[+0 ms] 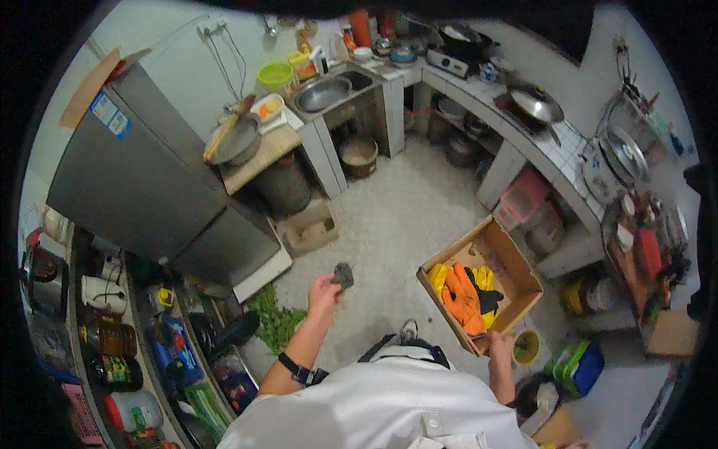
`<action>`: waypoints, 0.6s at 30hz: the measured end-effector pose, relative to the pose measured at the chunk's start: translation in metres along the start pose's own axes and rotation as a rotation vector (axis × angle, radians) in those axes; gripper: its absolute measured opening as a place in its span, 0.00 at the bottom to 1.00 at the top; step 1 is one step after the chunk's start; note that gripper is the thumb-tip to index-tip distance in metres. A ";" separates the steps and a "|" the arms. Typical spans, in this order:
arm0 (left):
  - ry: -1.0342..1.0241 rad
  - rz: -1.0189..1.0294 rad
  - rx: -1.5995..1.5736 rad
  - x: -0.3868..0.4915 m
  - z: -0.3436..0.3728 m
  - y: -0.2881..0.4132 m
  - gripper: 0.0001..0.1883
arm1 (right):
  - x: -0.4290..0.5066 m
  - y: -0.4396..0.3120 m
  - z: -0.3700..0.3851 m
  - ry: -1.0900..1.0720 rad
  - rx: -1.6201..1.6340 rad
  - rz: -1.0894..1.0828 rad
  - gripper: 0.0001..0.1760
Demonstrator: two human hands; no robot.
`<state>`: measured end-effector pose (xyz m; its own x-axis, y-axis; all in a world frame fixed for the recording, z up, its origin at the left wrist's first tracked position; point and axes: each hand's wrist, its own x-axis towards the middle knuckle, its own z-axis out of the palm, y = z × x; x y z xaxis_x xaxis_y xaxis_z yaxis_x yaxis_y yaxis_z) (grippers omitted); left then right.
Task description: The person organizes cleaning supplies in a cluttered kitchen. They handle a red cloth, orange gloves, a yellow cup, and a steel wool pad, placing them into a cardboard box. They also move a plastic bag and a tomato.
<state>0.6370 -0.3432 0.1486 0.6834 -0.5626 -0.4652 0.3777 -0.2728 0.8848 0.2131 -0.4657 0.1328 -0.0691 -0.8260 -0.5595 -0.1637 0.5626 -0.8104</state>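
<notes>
Out in front of me, my left hand (323, 293) pinches a small dark grey wad (344, 275), possibly a steel wool scourer, above the floor. My right hand (499, 343) grips the near corner of an open cardboard box (519, 303), which is held tilted at my right. Inside the box lie orange work gloves (463, 297) and yellow-and-black gloves (487, 289), heaped toward its left side. Bare cardboard shows at the box's far end, with a few small dark bits on it. The fingers of my right hand are partly hidden by the box wall.
A grey refrigerator (140, 168) stands at left, with leafy greens (275, 317) on the floor near it. Stocked shelves (126, 314) line the near left. A sink (325, 94) and tiled counter (566, 146) run along the back and right. A yellow bucket (526, 347) sits by the box.
</notes>
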 end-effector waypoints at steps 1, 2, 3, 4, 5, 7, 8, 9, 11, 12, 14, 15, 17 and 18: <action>0.012 -0.055 -0.074 0.011 -0.007 0.009 0.20 | 0.007 -0.021 0.013 -0.007 -0.008 0.017 0.11; 0.025 -0.110 -0.148 0.023 -0.016 0.020 0.20 | 0.013 -0.040 0.028 -0.016 -0.016 0.034 0.11; 0.037 -0.107 -0.161 0.035 -0.014 0.022 0.21 | 0.026 -0.057 0.033 -0.017 -0.031 0.044 0.11; 0.061 -0.104 -0.169 0.048 -0.013 0.022 0.22 | 0.042 -0.072 0.043 -0.016 -0.055 0.032 0.12; 0.084 -0.100 -0.177 0.061 -0.012 0.022 0.22 | 0.058 -0.086 0.054 -0.014 -0.078 0.019 0.12; 0.111 -0.169 -0.216 0.092 -0.018 0.012 0.23 | 0.090 -0.109 0.077 -0.044 -0.088 0.010 0.13; 0.126 -0.201 -0.234 0.108 -0.022 0.005 0.24 | 0.105 -0.118 0.090 -0.075 -0.076 0.012 0.13; 0.149 -0.261 -0.264 0.123 -0.027 -0.003 0.24 | 0.117 -0.123 0.102 -0.097 -0.062 0.024 0.13; 0.175 -0.359 -0.331 0.165 -0.025 -0.007 0.24 | 0.146 -0.136 0.129 -0.078 -0.097 0.030 0.13; 0.178 -0.354 -0.344 0.186 -0.026 -0.003 0.25 | 0.155 -0.142 0.145 -0.070 -0.118 0.041 0.13; 0.176 -0.344 -0.364 0.230 -0.023 0.005 0.25 | 0.175 -0.157 0.172 -0.100 -0.126 0.044 0.12; 0.184 -0.351 -0.339 0.248 -0.017 0.016 0.26 | 0.183 -0.171 0.184 -0.119 -0.134 0.041 0.12; 0.197 -0.363 -0.286 0.288 -0.001 0.039 0.26 | 0.193 -0.192 0.212 -0.071 -0.092 0.070 0.13; 0.117 -0.319 -0.266 0.311 0.012 0.049 0.26 | 0.198 -0.202 0.218 -0.036 -0.074 0.089 0.13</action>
<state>0.8605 -0.5409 0.0478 0.5667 -0.3864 -0.7277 0.7191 -0.1992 0.6658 0.4470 -0.7354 0.1480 -0.0518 -0.7702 -0.6357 -0.2303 0.6286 -0.7428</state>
